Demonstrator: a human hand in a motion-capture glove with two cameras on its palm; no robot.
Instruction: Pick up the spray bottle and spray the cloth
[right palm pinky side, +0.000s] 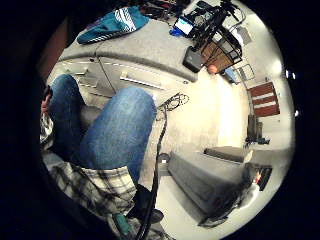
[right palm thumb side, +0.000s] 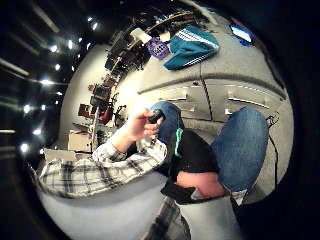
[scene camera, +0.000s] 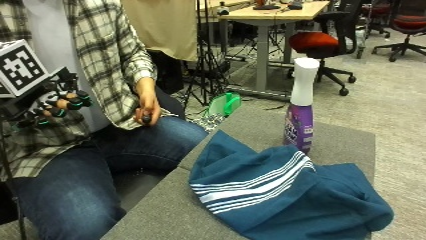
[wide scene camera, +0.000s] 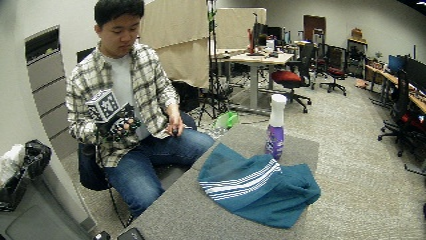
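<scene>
A purple spray bottle (scene camera: 299, 107) with a white head stands upright on the grey table (scene camera: 166, 215), just behind a crumpled teal cloth (scene camera: 286, 195) with white stripes. My gloved right hand (scene camera: 56, 102) is raised in front of my chest, far left of the table, its fingers loosely curled and holding nothing. The wide outside view shows the same layout: bottle (wide scene camera: 275, 127), cloth (wide scene camera: 256, 185), hand (wide scene camera: 120, 125). Both palm views look down over my jeans toward the table, with the cloth (right palm pinky side: 115, 24) on it and the bottle (right palm thumb side: 159, 48) beside the cloth (right palm thumb side: 192, 45).
My bare left hand (scene camera: 146, 107) rests on my thigh and holds a small black object. A green thing (scene camera: 225, 104) lies on the floor beyond the table. A red office chair (scene camera: 316, 42) and a desk (scene camera: 266, 15) stand further back.
</scene>
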